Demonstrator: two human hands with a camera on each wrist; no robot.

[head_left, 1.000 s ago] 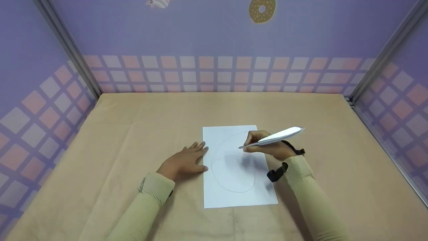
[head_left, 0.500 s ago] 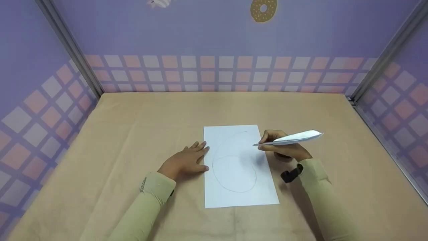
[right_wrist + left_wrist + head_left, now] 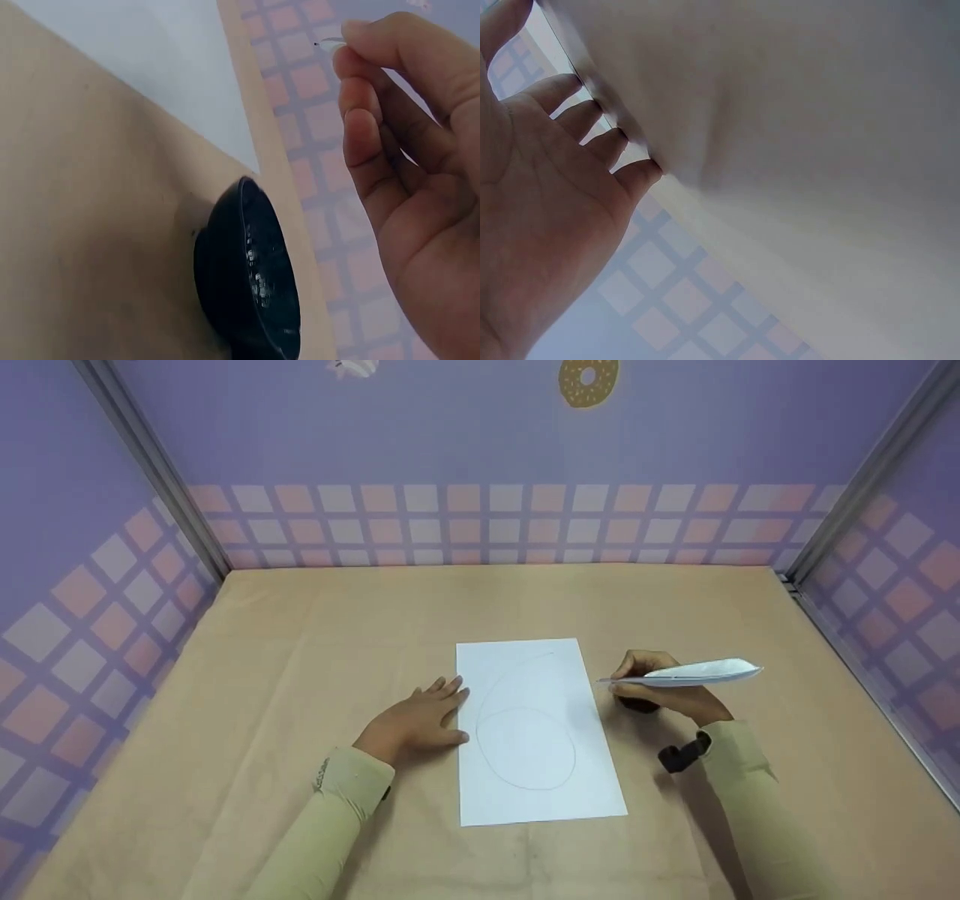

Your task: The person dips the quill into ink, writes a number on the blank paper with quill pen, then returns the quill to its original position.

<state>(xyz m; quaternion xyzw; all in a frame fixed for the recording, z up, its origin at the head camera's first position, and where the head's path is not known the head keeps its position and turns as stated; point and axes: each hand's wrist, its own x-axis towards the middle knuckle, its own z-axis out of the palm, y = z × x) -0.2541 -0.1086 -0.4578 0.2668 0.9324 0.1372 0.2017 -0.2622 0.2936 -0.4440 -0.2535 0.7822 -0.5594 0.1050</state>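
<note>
A white sheet of paper (image 3: pixel 480 806) lies on the table, bearing a thin, faint line shaped like a 6. My left hand (image 3: pixel 412 726) rests at the sheet's left edge with fingers spread; in the left wrist view its fingertips touch down along that edge. Right of the paper, my right hand (image 3: pixel 664 690) pinches a white quill pen (image 3: pixel 709 671) between thumb and fingers, its feather pointing right. In the right wrist view the pen's dark tip (image 3: pixel 316 44) is raised off the table. A small black bowl (image 3: pixel 251 277) sits below this hand, mostly hidden in the head view.
A tan cloth (image 3: pixel 337 615) with light creases covers the table. Purple walls (image 3: pixel 480 450) with pink and white squares close off the back and sides, with grey metal posts (image 3: pixel 161 472) at the corners. A black strap (image 3: pixel 684 754) is on the right wrist.
My right hand has moved right with the quill pen, from over the paper to beside it above the black bowl, uncovering the drawn line. The left hand has stayed in place.
</note>
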